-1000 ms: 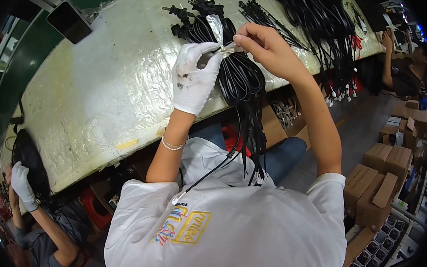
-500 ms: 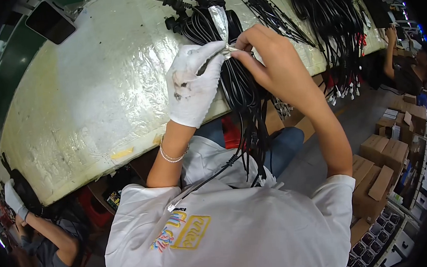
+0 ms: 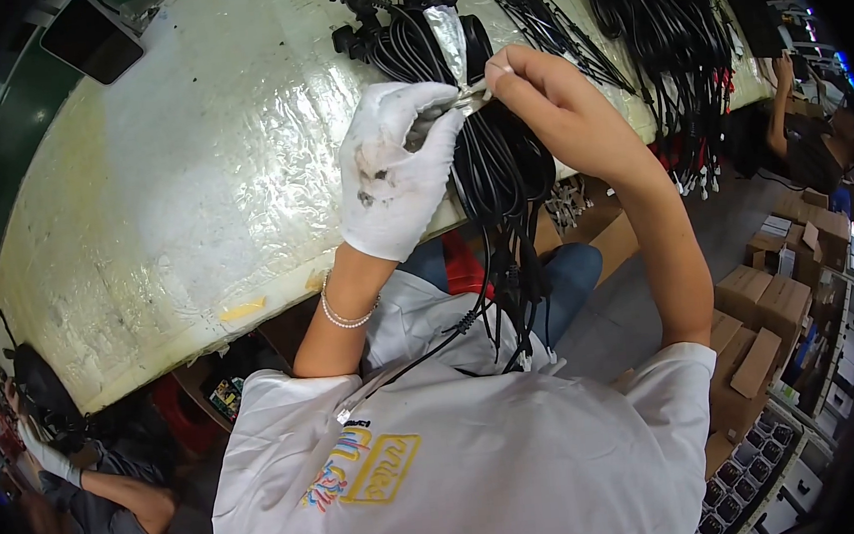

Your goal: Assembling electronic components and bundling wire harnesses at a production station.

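Note:
A thick bundle of black power cords (image 3: 488,170) hangs over the table's near edge, its plugs lying farther up on the table. A shiny, whitish plastic strip (image 3: 447,43) runs along the plug end and gathers around the bundle's middle. My left hand (image 3: 388,175), in a stained white glove, is closed with thumb and fingertips pinching the strip against the cords. To the right, my bare right hand (image 3: 567,103) is closed too, its thumb and forefinger gripping the strip's end. A short length of strip stretches between both hands.
Thin black cables (image 3: 554,31) and a larger pile of black cords (image 3: 656,48) lie to the right on the plastic-covered table (image 3: 190,185). A dark-screened device (image 3: 91,39) sits far left. Cardboard boxes (image 3: 752,312) stand at right. Co-workers (image 3: 115,512) sit left and far right.
My right hand has moved right, drawing the strip's end away from the bundle. My left hand has shifted slightly right with the cords and keeps its pinch.

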The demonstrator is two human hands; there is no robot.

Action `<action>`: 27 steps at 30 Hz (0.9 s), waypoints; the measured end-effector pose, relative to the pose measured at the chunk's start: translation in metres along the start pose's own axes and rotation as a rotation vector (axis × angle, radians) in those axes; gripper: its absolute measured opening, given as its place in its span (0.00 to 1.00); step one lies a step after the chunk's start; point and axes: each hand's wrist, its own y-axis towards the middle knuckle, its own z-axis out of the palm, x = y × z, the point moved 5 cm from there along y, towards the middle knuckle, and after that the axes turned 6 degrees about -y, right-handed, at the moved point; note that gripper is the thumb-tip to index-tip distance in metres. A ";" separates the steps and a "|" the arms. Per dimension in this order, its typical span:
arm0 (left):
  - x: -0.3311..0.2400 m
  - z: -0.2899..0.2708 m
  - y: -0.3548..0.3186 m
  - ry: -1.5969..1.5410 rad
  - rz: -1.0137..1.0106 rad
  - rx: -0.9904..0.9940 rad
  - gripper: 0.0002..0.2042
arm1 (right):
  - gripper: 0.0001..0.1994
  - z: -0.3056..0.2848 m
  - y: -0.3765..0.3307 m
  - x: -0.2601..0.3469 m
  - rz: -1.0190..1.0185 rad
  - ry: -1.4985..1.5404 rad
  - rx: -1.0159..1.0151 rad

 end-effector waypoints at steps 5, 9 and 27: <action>0.000 0.001 0.001 0.035 0.008 0.003 0.09 | 0.10 -0.014 0.002 0.003 0.008 0.184 -0.096; -0.001 0.003 0.000 0.046 -0.005 -0.013 0.09 | 0.04 -0.017 -0.005 0.027 -0.400 -0.269 -0.293; 0.005 0.006 0.000 0.124 0.180 -0.093 0.09 | 0.02 0.004 0.014 0.077 -0.743 -0.997 0.041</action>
